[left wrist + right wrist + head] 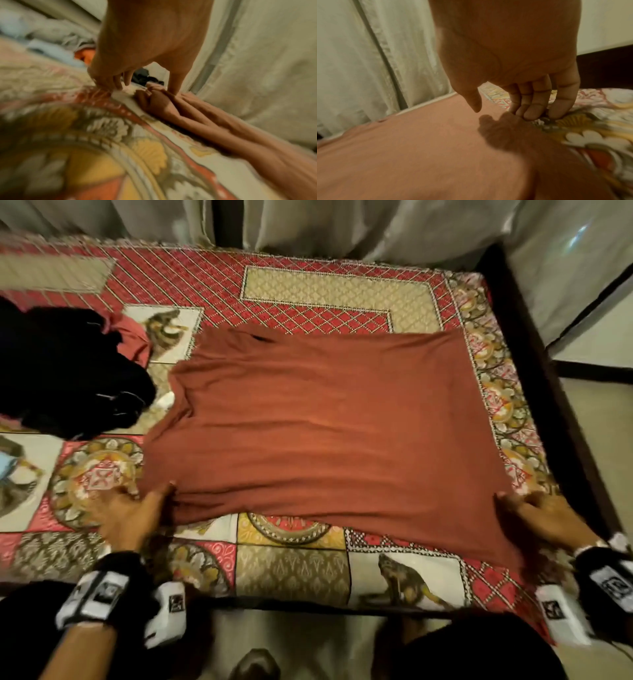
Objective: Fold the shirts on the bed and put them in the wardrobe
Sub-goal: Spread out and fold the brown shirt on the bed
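Note:
A rust-red shirt (325, 422) lies spread flat on the patterned bedcover (291, 570), its neck end toward the left. My left hand (144, 505) is at its near left corner. In the left wrist view that hand (145, 89) has its thumb pressing on the bunched shirt (197, 115) while its fingers (111, 83) touch the bedcover beside it. My right hand (534, 505) is at the near right corner. In the right wrist view the right hand (503, 113) has its fingers (532, 112) bent down at the edge of the shirt (419, 142), thumb apart above the cloth.
A pile of black clothes (68, 371) and a pink garment (126, 337) lie on the bed's left side. The dark bed frame (534, 364) runs along the right edge. Pale curtains (342, 227) hang behind the bed.

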Tool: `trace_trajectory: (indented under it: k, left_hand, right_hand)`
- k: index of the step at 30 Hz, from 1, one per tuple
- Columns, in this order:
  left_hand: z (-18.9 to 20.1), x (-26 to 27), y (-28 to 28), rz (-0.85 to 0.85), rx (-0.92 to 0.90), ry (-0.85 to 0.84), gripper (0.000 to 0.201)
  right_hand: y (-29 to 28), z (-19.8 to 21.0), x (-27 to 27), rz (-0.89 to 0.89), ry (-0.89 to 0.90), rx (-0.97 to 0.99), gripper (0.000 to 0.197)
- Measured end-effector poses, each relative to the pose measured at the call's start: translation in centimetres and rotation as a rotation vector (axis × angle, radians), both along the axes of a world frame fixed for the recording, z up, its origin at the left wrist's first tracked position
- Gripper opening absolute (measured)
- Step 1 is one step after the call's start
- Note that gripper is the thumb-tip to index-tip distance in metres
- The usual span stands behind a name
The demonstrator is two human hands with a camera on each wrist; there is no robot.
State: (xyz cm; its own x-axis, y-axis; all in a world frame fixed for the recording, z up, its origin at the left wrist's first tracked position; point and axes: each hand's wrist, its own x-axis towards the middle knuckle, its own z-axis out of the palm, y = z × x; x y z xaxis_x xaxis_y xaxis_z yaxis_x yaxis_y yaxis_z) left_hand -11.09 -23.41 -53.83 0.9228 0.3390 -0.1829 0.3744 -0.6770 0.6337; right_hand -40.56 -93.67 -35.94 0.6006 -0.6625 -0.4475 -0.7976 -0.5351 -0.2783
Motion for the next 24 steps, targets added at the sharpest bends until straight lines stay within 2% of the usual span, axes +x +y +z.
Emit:
trace_trajectory:
  k: [2, 3, 4, 6, 8, 9, 11, 14, 17, 21, 24]
  left_hand:
    - [10.0, -2.7, -6.0, 0.026, -0.175, 0.082, 0.066]
    - [13.0, -4.1, -8.4, 0.009, -0.246, 0.089, 0.053]
    - [14.5, -4.7, -9.6, -0.002, -0.310, 0.096, 0.054]
    - [15.5, -5.1, -10.0, -0.044, -0.393, 0.150, 0.068]
    - [12.8, -3.7, -8.3, -0.029, -0.583, 0.161, 0.069]
    - [13.8, -4.1, -8.7, 0.008, -0.698, 0.193, 0.073]
    - [16.5, -5.5, -10.1, 0.121, -0.954, 0.250, 0.074]
    - [17.5, -6.5, -10.9, 0.152, -1.181, 0.288, 0.050]
    - [18.2, -7.5, -11.4, 0.111, -1.214, 0.358, 0.044]
    - [18.4, -8.6, -11.0, 0.050, -1.178, 0.463, 0.031]
    - [18.3, -9.2, -9.7, -0.121, -0.982, 0.552, 0.050]
  right_hand:
    - [2.0, 0.7, -1.2, -0.069, -0.045, 0.085, 0.068]
    - [2.3, 0.4, -1.7, -0.109, -0.018, 0.105, 0.065]
    - [2.9, 0.6, -2.1, -0.132, 0.002, 0.130, 0.068]
    - [3.2, -0.3, -2.8, -0.193, -0.011, 0.131, 0.071]
    - [4.5, 0.8, -2.9, -0.279, -0.113, 0.165, 0.047]
    - [5.1, 1.6, -3.0, -0.322, -0.172, 0.157, 0.034]
    - [5.8, 2.3, -3.6, -0.340, -0.221, 0.120, 0.021]
    - [7.1, 2.5, -4.2, -0.297, -0.327, 0.045, 0.037]
    - [7.7, 1.6, -5.2, -0.115, -0.391, -0.166, 0.053]
    - [7.7, 0.6, -6.2, 0.079, -0.408, -0.329, 0.056]
    - [7.6, 1.2, -6.9, 0.165, -0.437, -0.347, 0.045]
